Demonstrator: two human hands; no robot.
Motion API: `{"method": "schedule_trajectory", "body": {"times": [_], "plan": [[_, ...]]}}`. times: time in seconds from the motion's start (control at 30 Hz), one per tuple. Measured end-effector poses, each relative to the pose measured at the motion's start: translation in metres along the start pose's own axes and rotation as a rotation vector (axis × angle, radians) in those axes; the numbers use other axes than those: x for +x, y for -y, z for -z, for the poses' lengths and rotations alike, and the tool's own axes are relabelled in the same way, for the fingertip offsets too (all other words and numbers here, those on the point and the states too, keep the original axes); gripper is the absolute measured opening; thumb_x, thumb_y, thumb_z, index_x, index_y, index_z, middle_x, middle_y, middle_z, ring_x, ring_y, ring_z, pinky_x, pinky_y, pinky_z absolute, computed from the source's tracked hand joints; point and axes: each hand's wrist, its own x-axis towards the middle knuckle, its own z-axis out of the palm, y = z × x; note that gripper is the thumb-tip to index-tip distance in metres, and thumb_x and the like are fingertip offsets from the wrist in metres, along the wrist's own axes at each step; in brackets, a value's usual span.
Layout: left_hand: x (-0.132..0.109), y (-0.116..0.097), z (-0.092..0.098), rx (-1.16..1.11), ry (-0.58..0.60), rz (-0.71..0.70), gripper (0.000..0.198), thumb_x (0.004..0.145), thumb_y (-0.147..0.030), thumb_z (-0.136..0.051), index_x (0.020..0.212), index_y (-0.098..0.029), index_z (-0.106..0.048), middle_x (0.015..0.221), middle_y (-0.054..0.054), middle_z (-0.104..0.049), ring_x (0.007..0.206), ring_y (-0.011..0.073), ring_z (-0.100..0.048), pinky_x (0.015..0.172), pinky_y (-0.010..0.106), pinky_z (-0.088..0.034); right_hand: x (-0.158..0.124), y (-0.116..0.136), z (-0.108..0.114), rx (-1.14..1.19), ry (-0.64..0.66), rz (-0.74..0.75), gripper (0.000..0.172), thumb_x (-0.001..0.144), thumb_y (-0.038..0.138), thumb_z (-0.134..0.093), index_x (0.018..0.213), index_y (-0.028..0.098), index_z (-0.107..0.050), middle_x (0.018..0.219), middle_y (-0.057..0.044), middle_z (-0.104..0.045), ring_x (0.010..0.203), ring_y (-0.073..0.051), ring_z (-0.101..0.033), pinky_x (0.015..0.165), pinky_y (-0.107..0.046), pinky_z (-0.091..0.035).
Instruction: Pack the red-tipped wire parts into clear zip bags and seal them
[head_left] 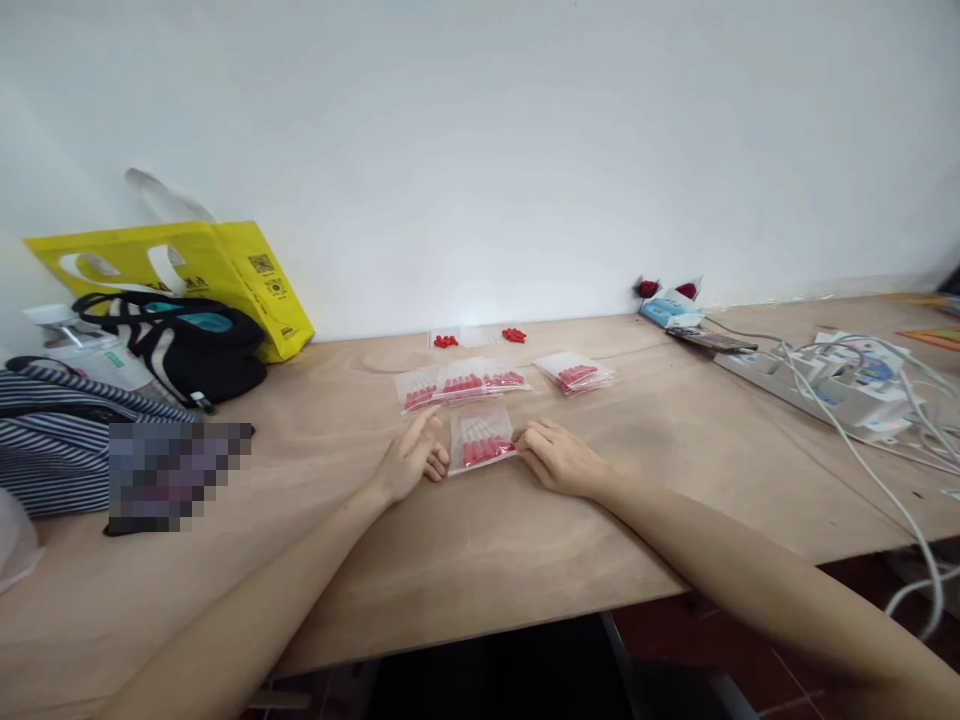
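A small clear bag [482, 438] with several red-and-white sticks lies on the wooden table between my hands. My right hand [555, 455] pinches the bag's lower right corner. At the bag's left edge rests my left hand [415, 458], fingers curled; whether they grip the edge is too small to tell. Behind it, a row of similar filled bags [463, 383] overlaps. A stack of filled bags [576, 372] sits to the right of that row. Farther back are two clusters of red pieces, a left one [445, 341] and a right one [514, 335], on clear bags.
A yellow bag [225, 270], a black bag [187, 350] and striped cloth [52, 440] stand at the left. To the right are a blue packet [670, 308], a power strip [810, 395] and white cables [862, 465]. The table's front edge [525, 622] is near my forearms.
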Motion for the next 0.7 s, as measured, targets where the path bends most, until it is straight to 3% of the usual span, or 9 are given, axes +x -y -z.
{"method": "schedule_trajectory", "body": {"times": [0.07, 0.1, 0.2, 0.3, 0.37, 0.43, 0.57, 0.7], "plan": [[0.002, 0.002, 0.001, -0.189, 0.039, 0.216, 0.060, 0.088, -0.055, -0.023, 0.127, -0.012, -0.034, 0.056, 0.002, -0.059, 0.047, 0.0153, -0.060, 0.043, 0.025, -0.049, 0.005, 0.009, -0.003, 0.114, 0.030, -0.043, 0.011, 0.088, 0.017, -0.034, 0.081, 0.018, -0.043, 0.084, -0.006, -0.057, 0.075, -0.014, -0.051, 0.067, -0.027, -0.040], [0.002, 0.003, 0.001, -0.229, 0.046, 0.257, 0.059, 0.087, -0.055, -0.030, 0.128, -0.013, -0.032, 0.059, 0.002, -0.060, 0.051, 0.0157, -0.061, 0.045, 0.025, -0.050, 0.007, 0.013, -0.004, 0.152, 0.042, -0.048, 0.010, 0.088, 0.017, -0.035, 0.082, 0.018, -0.043, 0.086, -0.007, -0.058, 0.077, -0.014, -0.052, 0.068, -0.027, -0.041], [-0.002, 0.003, 0.001, -0.266, 0.057, 0.236, 0.056, 0.075, -0.042, -0.060, 0.121, -0.017, -0.039, 0.071, 0.001, -0.062, 0.055, 0.0119, -0.060, 0.051, 0.022, -0.049, 0.014, 0.023, -0.005, 0.201, 0.077, -0.006, 0.010, 0.088, 0.018, -0.036, 0.082, 0.018, -0.044, 0.089, -0.006, -0.059, 0.082, -0.014, -0.054, 0.074, -0.028, -0.043], [-0.006, -0.002, 0.008, -0.344, 0.050, 0.245, 0.046, 0.064, -0.027, -0.071, 0.103, -0.016, -0.051, 0.075, 0.000, -0.061, 0.051, 0.0077, -0.056, 0.050, 0.019, -0.047, 0.015, 0.022, -0.003, 0.201, 0.103, 0.011, 0.007, 0.087, 0.021, -0.042, 0.090, 0.018, -0.047, 0.097, -0.006, -0.059, 0.089, -0.015, -0.054, 0.079, -0.030, -0.043], [-0.003, -0.007, 0.019, -0.394, -0.024, 0.269, 0.043, 0.061, -0.019, -0.071, 0.100, -0.016, -0.052, 0.074, 0.000, -0.060, 0.052, 0.0080, -0.056, 0.049, 0.018, -0.046, 0.013, 0.017, -0.001, 0.197, 0.109, -0.034, 0.014, 0.085, 0.023, -0.046, 0.098, 0.019, -0.048, 0.102, -0.007, -0.058, 0.093, -0.017, -0.054, 0.080, -0.031, -0.044], [0.008, -0.010, 0.033, -0.442, -0.179, 0.303, 0.048, 0.062, -0.011, -0.068, 0.106, -0.019, -0.049, 0.071, -0.001, -0.060, 0.051, 0.0085, -0.057, 0.048, 0.017, -0.045, 0.010, 0.012, 0.000, 0.196, 0.103, -0.094, 0.018, 0.083, 0.023, -0.047, 0.101, 0.018, -0.048, 0.105, -0.008, -0.056, 0.094, -0.017, -0.054, 0.079, -0.031, -0.045], [0.050, -0.007, 0.056, -0.491, -0.514, 0.432, 0.059, 0.062, 0.003, -0.060, 0.115, -0.017, -0.043, 0.065, -0.001, -0.059, 0.044, 0.0075, -0.054, 0.046, 0.017, -0.045, 0.008, 0.005, -0.001, 0.197, 0.106, -0.138, 0.016, 0.084, 0.023, -0.046, 0.098, 0.017, -0.050, 0.108, -0.010, -0.054, 0.092, -0.017, -0.055, 0.079, -0.031, -0.047], [0.098, 0.008, 0.059, -0.501, -0.563, 0.467, 0.059, 0.059, 0.004, -0.063, 0.112, -0.014, -0.045, 0.066, -0.001, -0.061, 0.045, 0.0085, -0.055, 0.047, 0.018, -0.045, 0.007, 0.005, -0.003, 0.184, 0.117, -0.133, 0.015, 0.084, 0.023, -0.046, 0.096, 0.018, -0.052, 0.109, -0.010, -0.053, 0.093, -0.017, -0.055, 0.079, -0.031, -0.047]]}}
